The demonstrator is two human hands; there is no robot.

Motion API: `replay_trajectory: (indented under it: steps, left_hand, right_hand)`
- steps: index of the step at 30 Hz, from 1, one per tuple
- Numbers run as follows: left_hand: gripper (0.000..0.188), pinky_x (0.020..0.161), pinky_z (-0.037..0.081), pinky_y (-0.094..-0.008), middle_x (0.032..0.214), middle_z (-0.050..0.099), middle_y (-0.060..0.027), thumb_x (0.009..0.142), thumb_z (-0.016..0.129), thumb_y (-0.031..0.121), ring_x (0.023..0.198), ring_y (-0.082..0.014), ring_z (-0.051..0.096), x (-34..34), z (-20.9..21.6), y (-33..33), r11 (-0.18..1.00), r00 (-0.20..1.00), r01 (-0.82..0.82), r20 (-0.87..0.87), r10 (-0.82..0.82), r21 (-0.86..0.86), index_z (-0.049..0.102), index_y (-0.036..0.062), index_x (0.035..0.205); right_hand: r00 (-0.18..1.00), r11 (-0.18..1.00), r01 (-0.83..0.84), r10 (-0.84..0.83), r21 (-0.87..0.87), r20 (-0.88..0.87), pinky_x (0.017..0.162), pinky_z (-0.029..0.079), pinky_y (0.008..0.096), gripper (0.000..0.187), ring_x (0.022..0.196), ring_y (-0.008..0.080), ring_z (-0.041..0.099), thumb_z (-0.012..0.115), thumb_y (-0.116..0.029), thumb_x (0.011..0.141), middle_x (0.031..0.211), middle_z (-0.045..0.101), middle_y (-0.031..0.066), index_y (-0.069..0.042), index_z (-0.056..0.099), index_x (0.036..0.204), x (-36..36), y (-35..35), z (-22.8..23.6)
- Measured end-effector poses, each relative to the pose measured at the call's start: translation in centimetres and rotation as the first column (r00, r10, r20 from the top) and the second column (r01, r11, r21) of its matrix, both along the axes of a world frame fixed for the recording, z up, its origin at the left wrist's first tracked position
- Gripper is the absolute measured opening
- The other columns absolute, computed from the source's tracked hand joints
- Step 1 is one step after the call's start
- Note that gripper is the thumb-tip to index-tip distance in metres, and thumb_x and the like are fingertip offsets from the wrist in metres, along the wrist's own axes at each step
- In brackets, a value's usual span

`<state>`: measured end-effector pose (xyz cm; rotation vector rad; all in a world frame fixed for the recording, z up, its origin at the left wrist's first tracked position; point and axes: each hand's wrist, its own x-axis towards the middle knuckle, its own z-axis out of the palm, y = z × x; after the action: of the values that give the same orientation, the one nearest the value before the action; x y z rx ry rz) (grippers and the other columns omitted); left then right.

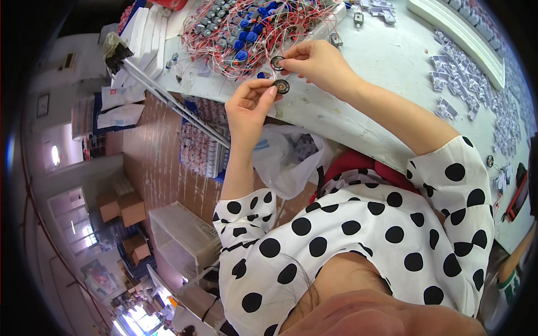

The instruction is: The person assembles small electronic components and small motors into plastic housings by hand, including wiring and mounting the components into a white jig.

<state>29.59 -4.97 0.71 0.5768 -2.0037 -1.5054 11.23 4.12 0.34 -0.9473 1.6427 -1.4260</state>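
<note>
Black, the lower disc (282, 86) sits pinched in our left hand (247, 107) by the table (361, 112), head view; our right hand (320, 65) grips the upper disc (276, 63) in closed fingertips. We do best holding both lightly by their rims, clear of the tangled wires (291, 23).

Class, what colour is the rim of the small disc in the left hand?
The small round disc in the left hand is black-rimmed; head view shows it best.

- no words or numbers legible;
- white package (121, 97) at the left: small reddish print, too tiny to read;
- green sleeve (509, 286), right edge: white marks, too blurred to read
</note>
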Motion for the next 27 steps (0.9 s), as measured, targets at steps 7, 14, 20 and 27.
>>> replay_trajectory:
  steps: [7,14,20,27]
  left_hand:
    - [0.017,0.082,0.06,-0.0305,0.101,0.073,-0.0129,0.096,0.064,-0.001,0.091,-0.0167,0.071,0.1,-0.6,-0.2,0.989,0.997,-0.017,-0.069,0.027,0.148,0.065,-0.0067,0.112]
    - [0.015,0.08,0.058,-0.0279,0.098,0.072,-0.011,0.097,0.064,-0.001,0.086,-0.0147,0.07,-0.4,-0.6,0.5,0.992,0.993,-0.116,0.001,0.116,0.054,0.065,-0.007,0.111]
    - [0.015,0.076,0.057,-0.0253,0.097,0.072,-0.0094,0.096,0.065,-0.001,0.084,-0.0128,0.069,0.2,0.0,-0.5,0.968,0.975,-0.217,0.022,0.221,-0.128,0.068,-0.0056,0.11]
    - [0.015,0.074,0.053,-0.0259,0.092,0.072,-0.0062,0.092,0.069,0.001,0.081,-0.0111,0.067,0.3,2.4,-1.6,0.704,0.926,-0.273,0.018,0.377,-0.656,0.072,-0.0009,0.107]
  right_hand:
    - [0.979,0.984,0.127,-0.103,-0.129,0.174,0.069,0.054,0.0259,0.027,0.074,0.0112,0.067,0.078,-0.023,0.086,0.088,0.074,0.0052,-0.001,0.076,0.102,0.3,-0.4,-1.0]
    - [0.942,0.99,0.116,-0.085,-0.078,0.324,0.067,0.048,0.0239,0.029,0.072,0.0077,0.062,0.077,-0.024,0.09,0.092,0.072,0.0016,-0.003,0.073,0.111,1.8,-1.2,-0.5]
    - [0.905,0.98,0.145,-0.075,-0.138,0.418,0.062,0.052,0.0274,0.03,0.069,0.0118,0.065,0.068,-0.018,0.096,0.095,0.075,0.0083,0.0,0.06,0.117,3.0,-2.0,-0.9]
    - [0.964,0.994,0.011,0.018,-0.107,0.266,0.063,0.051,0.0277,0.033,0.067,0.0123,0.063,0.061,-0.024,0.1,0.097,0.076,0.0081,-0.001,0.05,0.121,2.9,-1.8,-1.3]
